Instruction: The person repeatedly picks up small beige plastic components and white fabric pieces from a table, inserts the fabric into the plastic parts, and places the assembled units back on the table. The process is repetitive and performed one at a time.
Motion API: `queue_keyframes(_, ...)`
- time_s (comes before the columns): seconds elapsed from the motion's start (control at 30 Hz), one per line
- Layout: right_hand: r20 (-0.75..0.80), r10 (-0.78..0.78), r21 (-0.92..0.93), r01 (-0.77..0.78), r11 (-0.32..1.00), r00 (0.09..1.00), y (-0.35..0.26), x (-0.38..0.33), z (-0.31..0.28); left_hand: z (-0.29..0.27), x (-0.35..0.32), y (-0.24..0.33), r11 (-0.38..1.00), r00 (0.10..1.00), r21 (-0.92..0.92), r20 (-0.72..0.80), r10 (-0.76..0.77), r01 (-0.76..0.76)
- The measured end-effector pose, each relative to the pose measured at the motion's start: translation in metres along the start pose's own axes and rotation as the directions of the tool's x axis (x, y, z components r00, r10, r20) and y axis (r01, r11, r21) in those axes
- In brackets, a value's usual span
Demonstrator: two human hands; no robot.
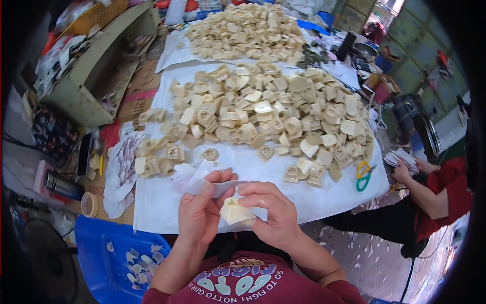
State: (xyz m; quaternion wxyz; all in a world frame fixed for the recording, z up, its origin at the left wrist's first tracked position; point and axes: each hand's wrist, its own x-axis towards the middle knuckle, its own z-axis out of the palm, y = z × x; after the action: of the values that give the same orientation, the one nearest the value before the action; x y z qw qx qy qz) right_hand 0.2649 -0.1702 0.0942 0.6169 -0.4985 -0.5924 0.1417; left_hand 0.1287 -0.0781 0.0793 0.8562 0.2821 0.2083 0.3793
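Observation:
In front of my chest, my left hand (pixel 198 213) pinches a whitish paper-like sheet (pixel 216 189) between thumb and fingers. A small hollow cream plastic piece (pixel 234 214) is gripped by my right hand (pixel 276 210), its thumb below and its fingers on top. The right fingertips come close to the sheet's right end; whether they touch it I cannot tell. Another pale sheet (pixel 188 172) lies on the table just beyond my left hand. A large heap of similar cream pieces (pixel 263 106) covers the white cloth (pixel 167 200), with a few loose ones nearest me.
Scissors with yellow and green handles (pixel 362 177) lie at the cloth's right. To the left are a stack of white sheets (pixel 119 182), a tape roll (pixel 89 204) and a metal flask (pixel 63 185). A blue chair (pixel 96 253) stands lower left. Another person (pixel 435 195) handles papers at right.

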Motion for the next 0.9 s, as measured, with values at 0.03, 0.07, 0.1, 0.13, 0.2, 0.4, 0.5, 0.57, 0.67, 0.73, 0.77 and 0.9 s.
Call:
queue_keyframes(0.03,-0.02,-0.074,-0.065,0.072,0.995,0.997,0.001,0.0,0.002,0.0,-0.001,-0.003,0.999,1.0,-0.047,0.023,-0.004,0.005)
queue_keyframes(0.07,-0.03,-0.085,-0.089,0.082,0.993,0.996,0.003,-0.001,0.005,0.003,-0.005,-0.002,0.998,1.0,-0.066,0.022,-0.009,0.01)
queue_keyframes(0.1,-0.046,-0.096,-0.116,0.09,0.989,0.994,0.005,-0.001,0.007,0.004,-0.007,-0.003,0.999,0.999,-0.046,0.036,0.007,-0.005)
queue_keyframes(0.13,-0.062,-0.108,-0.144,0.098,0.985,0.992,0.006,-0.001,0.008,0.003,-0.01,-0.004,0.999,0.998,-0.025,0.052,0.021,-0.02)
queue_keyframes(0.2,-0.041,-0.143,-0.175,0.134,0.975,0.989,0.006,0.0,0.009,0.005,-0.012,-0.004,0.999,0.996,0.001,0.072,0.044,-0.044)
queue_keyframes(0.4,-0.023,-0.172,-0.246,0.161,0.956,0.985,-0.001,0.003,0.006,0.011,-0.013,-0.004,0.997,0.989,-0.008,0.13,0.076,-0.075)
queue_keyframes(0.5,-0.025,-0.186,-0.242,0.175,0.954,0.982,-0.001,0.005,0.006,0.012,-0.014,-0.001,0.998,0.989,-0.02,0.134,0.068,-0.066)
queue_keyframes(0.57,-0.024,-0.191,-0.248,0.179,0.952,0.981,-0.001,0.005,0.005,0.013,-0.014,0.0,0.998,0.989,-0.004,0.131,0.07,-0.07)
queue_keyframes(0.67,-0.028,-0.185,-0.266,0.171,0.949,0.982,-0.002,0.005,0.003,0.015,-0.016,-0.003,0.997,0.989,-0.004,0.129,0.079,-0.079)
queue_keyframes(0.73,-0.039,-0.181,-0.284,0.163,0.945,0.983,-0.003,0.007,0.003,0.018,-0.013,0.0,0.992,0.989,-0.125,0.145,0.025,-0.007)
queue_keyframes(0.77,-0.034,-0.199,-0.327,0.177,0.928,0.979,-0.005,0.009,0.002,0.019,-0.012,0.003,0.983,0.988,-0.185,0.154,0.005,0.024)
queue_keyframes(0.9,0.012,-0.258,-0.497,0.229,0.837,0.966,-0.008,0.017,-0.006,0.012,-0.01,0.008,0.877,0.971,0.418,0.136,0.196,-0.235)
